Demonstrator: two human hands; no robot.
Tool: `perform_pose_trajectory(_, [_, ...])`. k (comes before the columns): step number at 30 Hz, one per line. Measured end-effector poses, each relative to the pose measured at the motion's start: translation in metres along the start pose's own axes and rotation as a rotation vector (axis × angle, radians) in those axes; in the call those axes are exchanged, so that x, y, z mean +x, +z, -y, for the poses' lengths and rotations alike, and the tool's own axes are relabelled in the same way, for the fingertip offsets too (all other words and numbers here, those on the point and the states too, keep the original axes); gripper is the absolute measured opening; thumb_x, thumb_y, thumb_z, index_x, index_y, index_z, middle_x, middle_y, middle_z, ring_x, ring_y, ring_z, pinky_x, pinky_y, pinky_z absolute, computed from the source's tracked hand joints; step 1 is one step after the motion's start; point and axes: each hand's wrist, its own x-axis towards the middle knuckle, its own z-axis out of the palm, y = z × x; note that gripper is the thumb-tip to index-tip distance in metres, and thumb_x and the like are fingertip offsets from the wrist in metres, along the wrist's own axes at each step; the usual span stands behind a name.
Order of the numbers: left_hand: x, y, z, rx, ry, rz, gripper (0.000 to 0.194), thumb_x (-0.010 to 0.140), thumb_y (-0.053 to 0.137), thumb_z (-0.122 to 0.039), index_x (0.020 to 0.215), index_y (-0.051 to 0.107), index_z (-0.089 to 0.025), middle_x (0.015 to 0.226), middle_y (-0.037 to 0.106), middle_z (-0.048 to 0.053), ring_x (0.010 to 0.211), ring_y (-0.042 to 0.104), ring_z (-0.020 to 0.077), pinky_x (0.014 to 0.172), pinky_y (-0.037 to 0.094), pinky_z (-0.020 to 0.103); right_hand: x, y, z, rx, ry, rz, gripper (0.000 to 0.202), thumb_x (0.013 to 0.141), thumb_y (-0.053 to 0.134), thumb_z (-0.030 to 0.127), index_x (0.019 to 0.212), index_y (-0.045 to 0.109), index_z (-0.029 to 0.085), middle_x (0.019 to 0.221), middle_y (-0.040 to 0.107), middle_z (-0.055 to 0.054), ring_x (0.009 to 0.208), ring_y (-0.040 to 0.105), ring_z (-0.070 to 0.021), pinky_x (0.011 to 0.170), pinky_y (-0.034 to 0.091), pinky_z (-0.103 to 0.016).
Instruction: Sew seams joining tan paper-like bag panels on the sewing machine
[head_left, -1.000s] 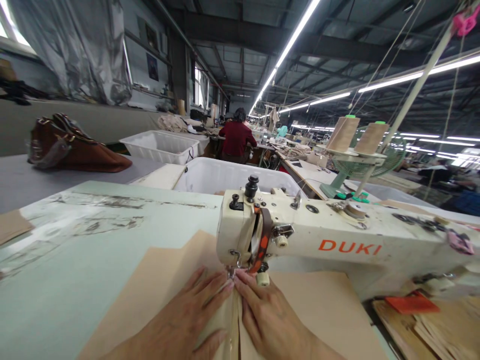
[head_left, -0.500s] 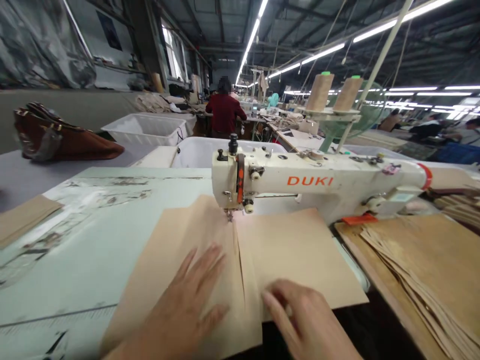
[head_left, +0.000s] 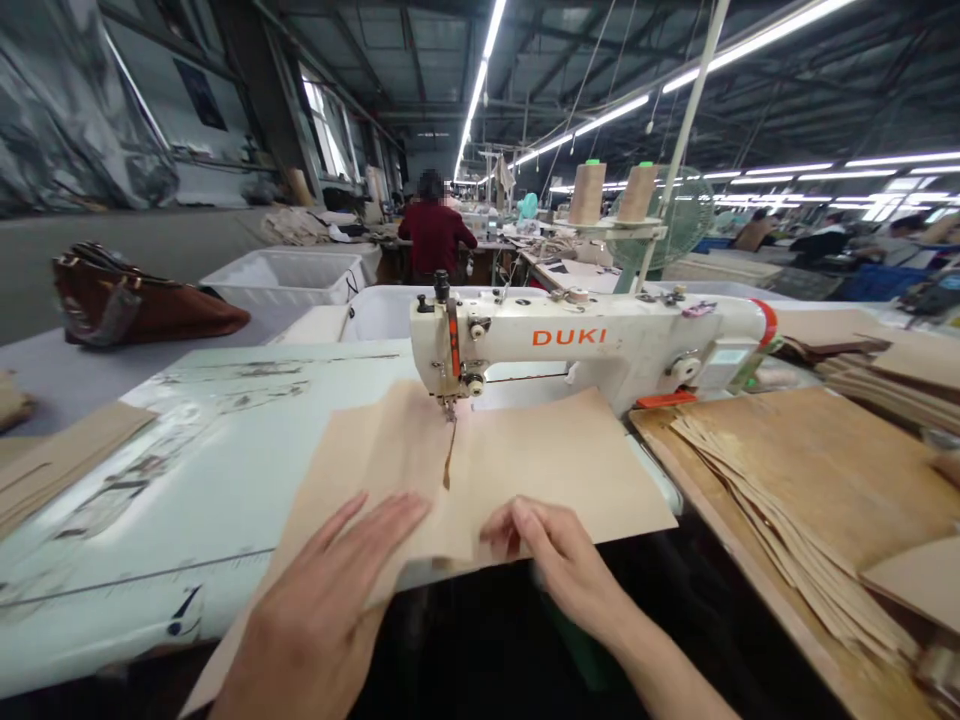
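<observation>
While the left hand (head_left: pixel 326 595) lies flat on tan material (head_left: pixel 540 455), the right hand (head_left: pixel 551 540) curls (grip unclear).

1. On my feed I count one left hand (head_left: pixel 330 590), one right hand (head_left: pixel 551 545).
2. One sewing machine (head_left: pixel 585 338) marked DUKI.
3. Two green-topped thread cones (head_left: pixel 587 195).
4. One brown handbag (head_left: pixel 154 305).
5. At least two white bins (head_left: pixel 300 293).
6. One person (head_left: pixel 436 238) in dark red.

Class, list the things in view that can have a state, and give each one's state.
Sewing machine: upright; running or stopped, unclear.
Beige sheet: spread beneath the machine's needle end, narrow gap showing.
Left hand: open, palm down on the sheet.
Right hand: fingers curled; grip unclear.
Thread cones: upright.
White bin: open.
Ceiling lights: lit.
</observation>
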Motion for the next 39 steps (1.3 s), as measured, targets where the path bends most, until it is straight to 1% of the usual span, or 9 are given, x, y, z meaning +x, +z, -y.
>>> perform_pose_trajectory(4, [0.048, -0.034, 0.003, -0.051, -0.249, 0.027, 0.034, 0.102, 0.039, -0.041, 0.118, 0.065, -0.029, 0.117, 0.071, -0.003, 0.103, 0.069, 0.0203, 0.096, 0.053, 0.032, 0.053, -0.004, -0.015, -0.719, -0.21, -0.003, 0.024, 0.097, 0.046, 0.014, 0.114, 0.062, 0.02, 0.114, 0.058, -0.007, 0.105, 0.052, -0.018, 0.094, 0.044, -0.031])
perform_pose_trajectory(9, [0.067, -0.034, 0.002, -0.051, -0.231, -0.014, 0.043, 0.102, 0.036, -0.049, 0.109, 0.07, -0.025, 0.106, 0.075, -0.001, 0.092, 0.072, 0.0205, 0.089, 0.055, 0.027, 0.082, 0.006, -0.031, -0.85, -0.16, -0.016, 0.018, 0.096, 0.045, 0.011, 0.105, 0.06, 0.015, 0.106, 0.055, -0.01, 0.098, 0.05, -0.0217, 0.086, 0.047, -0.034])
perform_pose_trajectory(12, [0.064, -0.031, 0.001, -0.085, -0.216, -0.018, 0.042, 0.102, 0.035, -0.046, 0.107, 0.071, -0.025, 0.104, 0.075, -0.001, 0.088, 0.073, 0.02, 0.089, 0.054, 0.027, 0.062, 0.007, -0.023, -0.868, -0.119, -0.062, 0.016, 0.095, 0.041, 0.01, 0.1, 0.056, 0.011, 0.103, 0.053, -0.012, 0.095, 0.05, -0.0217, 0.083, 0.047, -0.035])
perform_pose_trajectory(14, [0.062, -0.03, 0.001, -0.122, -0.215, -0.021, 0.04, 0.102, 0.036, -0.044, 0.106, 0.07, -0.024, 0.104, 0.075, 0.0, 0.09, 0.073, 0.0198, 0.089, 0.054, 0.026, 0.042, 0.009, -0.015, -0.834, -0.174, 0.011, 0.018, 0.09, 0.048, 0.01, 0.106, 0.055, 0.014, 0.111, 0.052, -0.01, 0.103, 0.049, -0.0207, 0.091, 0.045, -0.034])
perform_pose_trajectory(18, [0.057, -0.027, -0.001, -0.168, -0.214, 0.019, 0.035, 0.102, 0.037, -0.037, 0.104, 0.069, -0.022, 0.102, 0.075, 0.002, 0.094, 0.071, 0.0202, 0.086, 0.055, 0.026, 0.016, 0.019, -0.01, -0.702, -0.292, 0.18, 0.049, 0.076, 0.061, 0.009, 0.123, 0.052, 0.022, 0.13, 0.048, -0.005, 0.118, 0.042, -0.0218, 0.105, 0.035, -0.038])
perform_pose_trajectory(26, [0.049, -0.023, -0.002, -0.166, -0.178, 0.033, 0.03, 0.099, 0.04, -0.026, 0.112, 0.067, -0.02, 0.109, 0.073, 0.002, 0.099, 0.07, 0.0186, 0.092, 0.053, 0.027, 0.01, 0.027, -0.041, -0.403, -0.326, 0.035, 0.011, 0.095, 0.058, 0.017, 0.105, 0.063, 0.022, 0.103, 0.06, -0.003, 0.099, 0.051, -0.0168, 0.087, 0.044, -0.03])
perform_pose_trajectory(30, [0.047, -0.026, -0.001, -0.18, -0.17, 0.052, 0.032, 0.096, 0.04, -0.022, 0.115, 0.066, -0.019, 0.115, 0.072, 0.003, 0.105, 0.069, 0.0198, 0.098, 0.052, 0.03, 0.005, 0.021, -0.045, -0.35, -0.342, 0.02, 0.028, 0.088, 0.07, 0.022, 0.115, 0.062, 0.025, 0.105, 0.059, -0.003, 0.101, 0.052, -0.0183, 0.086, 0.046, -0.03])
perform_pose_trajectory(35, [0.047, -0.025, -0.003, -0.202, -0.173, 0.036, 0.032, 0.095, 0.04, -0.02, 0.114, 0.066, -0.02, 0.114, 0.072, 0.004, 0.104, 0.069, 0.0211, 0.096, 0.055, 0.032, 0.005, 0.023, -0.038, -0.481, -0.311, 0.086, 0.046, 0.086, 0.054, 0.001, 0.125, 0.057, 0.026, 0.117, 0.053, -0.006, 0.106, 0.048, -0.021, 0.09, 0.045, -0.037])
perform_pose_trajectory(39, [0.047, -0.022, -0.006, -0.197, -0.161, 0.045, 0.033, 0.095, 0.04, -0.016, 0.117, 0.064, -0.02, 0.117, 0.071, 0.002, 0.106, 0.068, 0.0171, 0.097, 0.052, 0.027, 0.007, 0.031, -0.039, -0.524, -0.34, 0.061, 0.038, 0.087, 0.057, 0.003, 0.118, 0.06, 0.024, 0.112, 0.057, -0.005, 0.101, 0.047, -0.0222, 0.086, 0.045, -0.038])
